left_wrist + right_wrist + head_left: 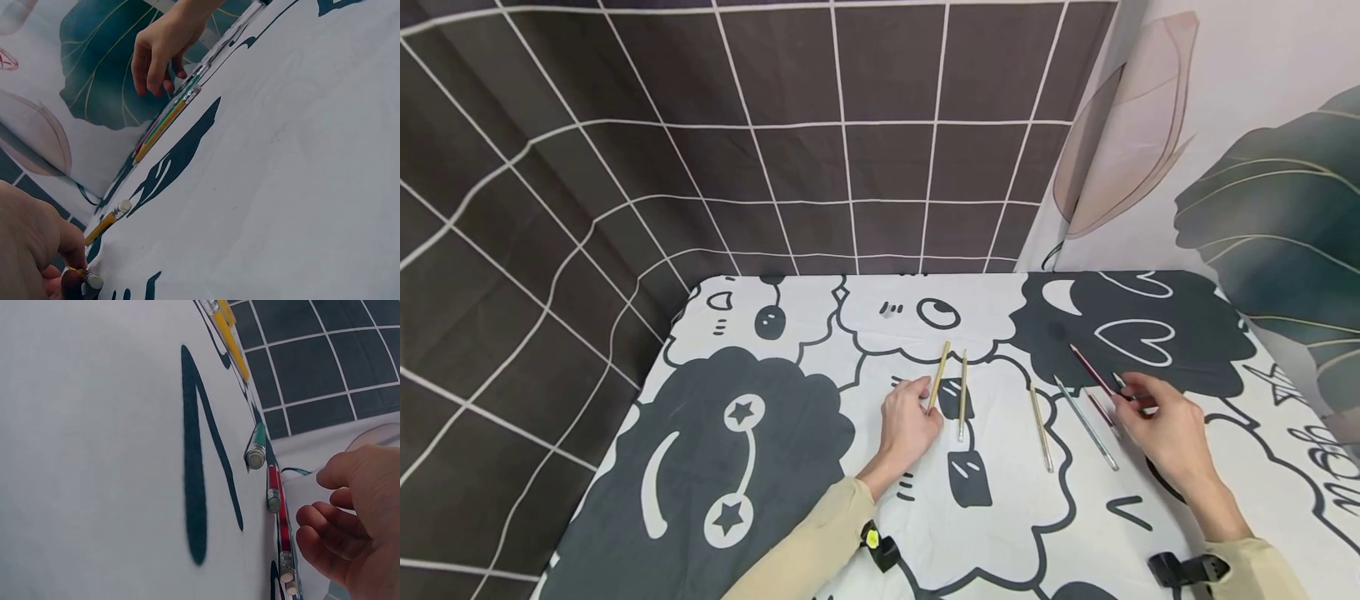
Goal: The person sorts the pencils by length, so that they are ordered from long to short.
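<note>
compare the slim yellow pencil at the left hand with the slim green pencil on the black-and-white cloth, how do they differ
The slim yellow pencil is pinched by the left hand; the slim green pencil lies untouched on the black-and-white cloth. In the head view, the yellow pencil's far end leans right, the green pencil's left. Both have an eraser at the near end.

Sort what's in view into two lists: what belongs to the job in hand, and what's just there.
Likely in the job:
- yellow pencil, pinched by the left hand
- two other yellow pencils
- green pencil
- red pencils, near the right hand

Just there:
- patterned tablecloth
- grid-patterned hanging
- leaf-print hanging
</note>
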A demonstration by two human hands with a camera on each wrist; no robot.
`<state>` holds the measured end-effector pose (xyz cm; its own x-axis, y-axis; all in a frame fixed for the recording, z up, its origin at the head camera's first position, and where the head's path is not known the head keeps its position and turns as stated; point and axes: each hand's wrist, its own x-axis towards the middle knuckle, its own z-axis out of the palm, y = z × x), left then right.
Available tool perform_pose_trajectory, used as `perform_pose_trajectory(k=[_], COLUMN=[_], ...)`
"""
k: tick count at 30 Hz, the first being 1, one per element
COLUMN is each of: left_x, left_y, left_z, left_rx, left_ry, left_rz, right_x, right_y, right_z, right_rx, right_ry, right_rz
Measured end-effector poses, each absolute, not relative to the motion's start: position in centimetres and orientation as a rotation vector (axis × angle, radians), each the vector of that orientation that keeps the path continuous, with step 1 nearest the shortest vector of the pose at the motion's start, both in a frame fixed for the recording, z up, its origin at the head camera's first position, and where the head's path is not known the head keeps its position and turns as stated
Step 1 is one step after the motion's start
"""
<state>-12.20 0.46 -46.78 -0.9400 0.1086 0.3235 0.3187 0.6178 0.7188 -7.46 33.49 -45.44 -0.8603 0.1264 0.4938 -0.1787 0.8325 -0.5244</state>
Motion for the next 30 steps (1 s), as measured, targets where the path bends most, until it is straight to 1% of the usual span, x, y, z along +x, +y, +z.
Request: perform_pose_trajectory(k=[13, 30], left_x=[-12.36, -12.28], left_y=[0.44, 0.37], left_z=[-47.33, -47.15], left_rx=[-0.332, -0.294], left_ry=[-2.558, -2.556], left_rz=[-1.269, -1.323], right_x=[-7.71, -8.18], right_y=[33.65, 33.30], right_z=[-45.67, -45.19], right_rx=[0.017, -0.002], right_ry=[-2.528, -2.608], right_rz=[0.754, 0.682])
